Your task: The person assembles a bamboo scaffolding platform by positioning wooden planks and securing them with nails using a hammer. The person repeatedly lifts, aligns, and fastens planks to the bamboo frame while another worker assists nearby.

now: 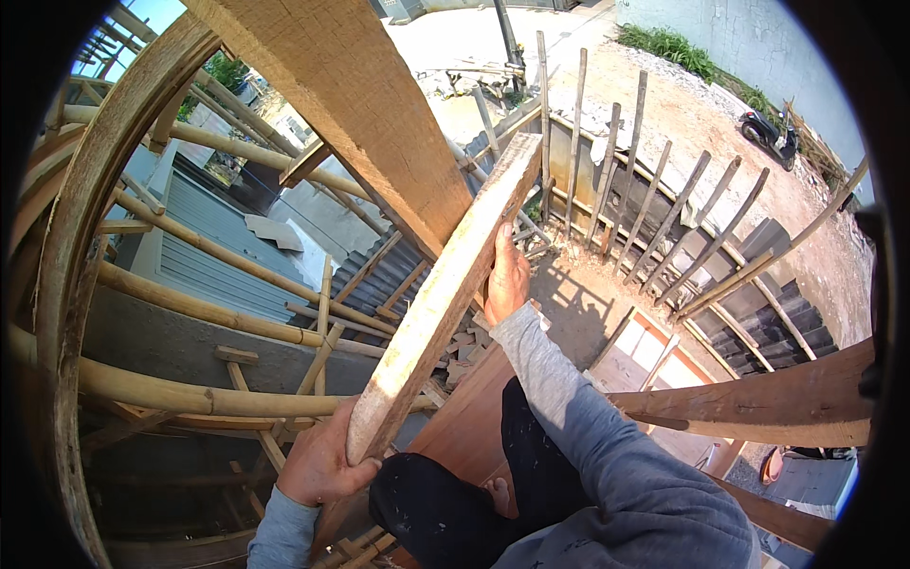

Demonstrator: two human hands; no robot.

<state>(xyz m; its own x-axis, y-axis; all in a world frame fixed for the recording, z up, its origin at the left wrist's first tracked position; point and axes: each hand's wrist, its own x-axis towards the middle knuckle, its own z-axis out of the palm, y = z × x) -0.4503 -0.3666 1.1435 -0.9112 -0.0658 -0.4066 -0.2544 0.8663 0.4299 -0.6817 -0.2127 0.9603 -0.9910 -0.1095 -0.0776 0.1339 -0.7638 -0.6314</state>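
Observation:
A rough wooden plank (444,294) slants across the middle of the view, its near end low on the left and its far end up toward the right. Around the near end, my left hand (327,457) is closed, fingers wrapped on the edge. Farther up, my right hand (507,278) grips the plank's right side, thumb lying along it. Just beyond the plank, a broad wooden beam (365,109) comes down from the top; whether the two touch I cannot tell. The plank hides part of the beam's lower end.
Bamboo poles (209,394) cross the left side beside a curved timber (81,237). A reddish board (464,408) lies below my legs. Another beam (758,394) juts in from the right. Far below are a stick fence (654,209), broken rubble (464,349) and a parked motorbike (770,137).

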